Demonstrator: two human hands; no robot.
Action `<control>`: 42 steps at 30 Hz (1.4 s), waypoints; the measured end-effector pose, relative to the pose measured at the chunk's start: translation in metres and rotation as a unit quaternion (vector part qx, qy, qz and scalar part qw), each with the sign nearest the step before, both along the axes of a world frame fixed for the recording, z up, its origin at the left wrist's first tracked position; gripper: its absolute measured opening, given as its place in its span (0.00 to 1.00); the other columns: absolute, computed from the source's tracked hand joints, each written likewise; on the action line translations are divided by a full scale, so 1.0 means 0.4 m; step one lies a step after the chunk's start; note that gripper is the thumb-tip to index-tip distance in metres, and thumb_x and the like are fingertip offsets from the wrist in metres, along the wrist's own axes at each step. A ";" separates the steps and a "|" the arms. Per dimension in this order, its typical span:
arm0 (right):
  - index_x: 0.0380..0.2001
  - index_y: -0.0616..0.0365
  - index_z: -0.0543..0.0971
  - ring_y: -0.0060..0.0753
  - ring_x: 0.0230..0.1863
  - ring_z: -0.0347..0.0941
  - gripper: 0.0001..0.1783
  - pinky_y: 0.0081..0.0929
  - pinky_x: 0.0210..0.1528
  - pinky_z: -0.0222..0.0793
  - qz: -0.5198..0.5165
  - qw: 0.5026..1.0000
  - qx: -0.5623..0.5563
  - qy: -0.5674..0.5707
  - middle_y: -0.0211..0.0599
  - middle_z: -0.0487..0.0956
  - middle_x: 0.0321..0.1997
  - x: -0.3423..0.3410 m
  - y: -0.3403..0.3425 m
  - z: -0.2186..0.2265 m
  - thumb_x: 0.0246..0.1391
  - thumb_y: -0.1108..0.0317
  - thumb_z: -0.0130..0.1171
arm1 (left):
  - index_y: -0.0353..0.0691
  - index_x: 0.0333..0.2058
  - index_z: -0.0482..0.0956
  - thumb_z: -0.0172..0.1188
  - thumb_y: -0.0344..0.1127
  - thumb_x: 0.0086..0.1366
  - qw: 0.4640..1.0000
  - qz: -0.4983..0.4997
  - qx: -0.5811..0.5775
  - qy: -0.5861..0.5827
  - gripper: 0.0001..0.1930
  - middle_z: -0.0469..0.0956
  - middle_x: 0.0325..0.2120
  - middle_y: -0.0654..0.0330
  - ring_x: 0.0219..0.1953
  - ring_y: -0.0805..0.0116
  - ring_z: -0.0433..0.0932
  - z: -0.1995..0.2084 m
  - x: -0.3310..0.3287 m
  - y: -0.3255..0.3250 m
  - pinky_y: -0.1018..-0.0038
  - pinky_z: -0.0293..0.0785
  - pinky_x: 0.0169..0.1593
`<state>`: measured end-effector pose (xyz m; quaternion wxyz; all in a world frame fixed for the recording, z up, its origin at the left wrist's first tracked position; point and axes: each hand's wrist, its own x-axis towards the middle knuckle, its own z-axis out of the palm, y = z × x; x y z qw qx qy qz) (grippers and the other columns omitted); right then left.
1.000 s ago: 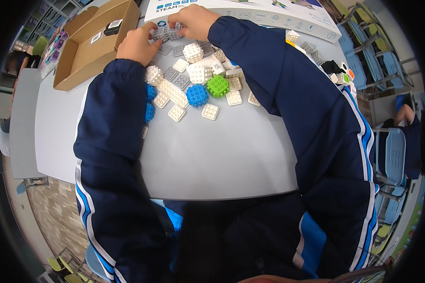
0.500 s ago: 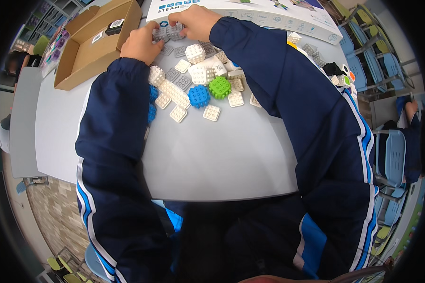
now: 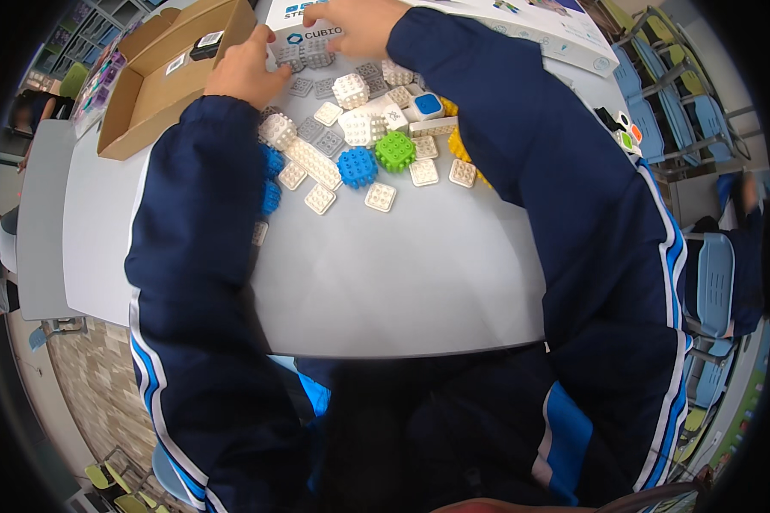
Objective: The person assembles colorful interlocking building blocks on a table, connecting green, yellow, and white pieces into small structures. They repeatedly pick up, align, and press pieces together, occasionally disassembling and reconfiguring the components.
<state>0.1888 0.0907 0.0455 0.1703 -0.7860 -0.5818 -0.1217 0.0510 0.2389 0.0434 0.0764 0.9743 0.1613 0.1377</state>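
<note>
In the head view, the left hand (image 3: 246,73), thumb and fingers parted, and right hand (image 3: 364,24), digits apart, flank two studded grey plastic cubes (image 3: 318,54) near a white cardboard box (image 3: 565,43) on the pale-grey bench (image 3: 393,282).

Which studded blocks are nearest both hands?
The grey pair, between left hand and right hand; the white blocks, green block and blue blocks lie farther off.

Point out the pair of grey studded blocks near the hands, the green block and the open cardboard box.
Pair of grey studded blocks (image 3: 318,55), head view: studded side of the right block.
Green block (image 3: 395,151), head view: middle of its studded face.
Cardboard box (image 3: 154,96), head view: bare inner surface.
</note>
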 end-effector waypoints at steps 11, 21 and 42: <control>0.47 0.55 0.77 0.45 0.45 0.77 0.19 0.35 0.48 0.72 0.007 0.982 -0.181 0.060 0.47 0.80 0.42 0.030 -0.342 0.074 0.54 0.60 0.62 | 0.34 0.41 0.77 0.63 0.43 0.61 0.988 -0.086 -0.122 -0.038 0.18 0.80 0.35 0.58 0.39 0.68 0.78 0.150 -0.206 -0.104 0.69 0.70 0.49; 0.40 0.59 0.78 0.40 0.39 0.78 0.12 0.30 0.41 0.74 -0.015 0.988 -0.132 0.081 0.44 0.81 0.36 0.014 -0.322 0.034 0.53 0.67 0.62 | 0.32 0.40 0.79 0.59 0.36 0.65 0.951 -0.050 -0.235 -0.196 0.12 0.81 0.38 0.57 0.42 0.70 0.78 0.191 -0.294 -0.145 0.73 0.69 0.52; 0.38 0.58 0.79 0.44 0.37 0.78 0.10 0.34 0.42 0.74 0.026 0.999 -0.028 -0.032 0.42 0.81 0.38 0.048 -0.089 -0.043 0.54 0.65 0.60 | 0.35 0.40 0.80 0.64 0.36 0.60 0.961 0.009 -0.154 -0.231 0.13 0.81 0.35 0.54 0.41 0.68 0.78 -0.038 -0.304 -0.023 0.74 0.71 0.47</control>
